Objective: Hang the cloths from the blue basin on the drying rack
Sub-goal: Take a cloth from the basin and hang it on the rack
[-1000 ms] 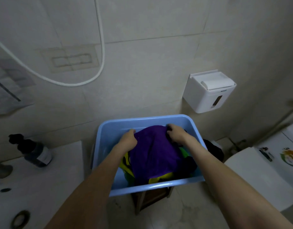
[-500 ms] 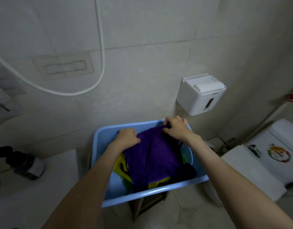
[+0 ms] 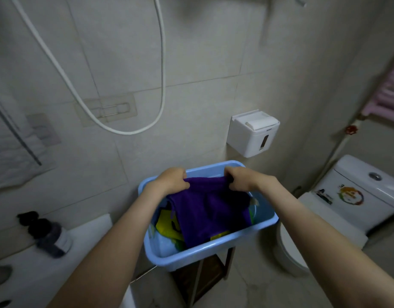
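Now the left hand (image 3: 169,182) and the right hand (image 3: 244,181) each clench an upper corner of the purple cloth (image 3: 210,210), whose body drapes into the blue basin (image 3: 214,251), a smooth rounded plastic tub, over yellow cloths (image 3: 167,226). It looks soft, plush and light, limp rather than stiff; corner holds should let it spread flat.

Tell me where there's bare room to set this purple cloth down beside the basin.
There is bare white counter between the dark bottle and the blue basin, and the closed toilet lid right of the basin. The basin itself is crowded: yellow cloths lie under the purple cloth, held by the left hand and right hand.
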`<state>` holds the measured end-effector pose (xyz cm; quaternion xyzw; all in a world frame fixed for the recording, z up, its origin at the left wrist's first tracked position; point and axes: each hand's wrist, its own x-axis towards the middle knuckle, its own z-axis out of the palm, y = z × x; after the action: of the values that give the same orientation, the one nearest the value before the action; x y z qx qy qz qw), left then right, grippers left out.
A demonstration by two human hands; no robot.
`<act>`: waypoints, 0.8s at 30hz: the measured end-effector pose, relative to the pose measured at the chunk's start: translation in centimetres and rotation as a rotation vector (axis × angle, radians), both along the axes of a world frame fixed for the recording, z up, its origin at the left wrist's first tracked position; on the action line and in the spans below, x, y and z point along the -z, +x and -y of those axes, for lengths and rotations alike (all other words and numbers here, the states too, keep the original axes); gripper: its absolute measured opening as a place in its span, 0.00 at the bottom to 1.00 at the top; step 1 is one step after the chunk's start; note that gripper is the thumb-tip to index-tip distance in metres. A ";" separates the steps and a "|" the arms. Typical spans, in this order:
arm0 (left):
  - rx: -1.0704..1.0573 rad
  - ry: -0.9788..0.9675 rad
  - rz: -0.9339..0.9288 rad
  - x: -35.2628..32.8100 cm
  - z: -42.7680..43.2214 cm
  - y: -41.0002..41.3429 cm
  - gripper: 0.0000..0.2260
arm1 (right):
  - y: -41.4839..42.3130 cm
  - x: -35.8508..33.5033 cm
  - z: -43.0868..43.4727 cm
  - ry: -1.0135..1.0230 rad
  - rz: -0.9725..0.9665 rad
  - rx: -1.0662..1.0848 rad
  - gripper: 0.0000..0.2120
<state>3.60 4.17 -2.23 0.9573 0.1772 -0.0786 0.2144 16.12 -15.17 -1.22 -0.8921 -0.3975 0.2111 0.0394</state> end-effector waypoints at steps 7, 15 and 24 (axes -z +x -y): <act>-0.043 -0.100 0.053 -0.5 0.0 -0.3 0.06 | -0.4 -1.0 -0.3 -0.004 0.018 0.025 0.10; -0.131 -0.102 0.034 -1.2 0.6 -0.6 0.09 | 1.9 -0.9 1.1 0.202 -0.013 0.106 0.11; -0.219 -0.048 0.098 -3.1 1.8 -0.9 0.12 | 4.3 -1.5 1.4 0.435 -0.076 0.046 0.16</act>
<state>2.75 2.42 0.84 0.9295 0.2680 -0.0121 0.2532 20.46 -16.61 0.24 -0.8628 -0.4115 0.1531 0.2507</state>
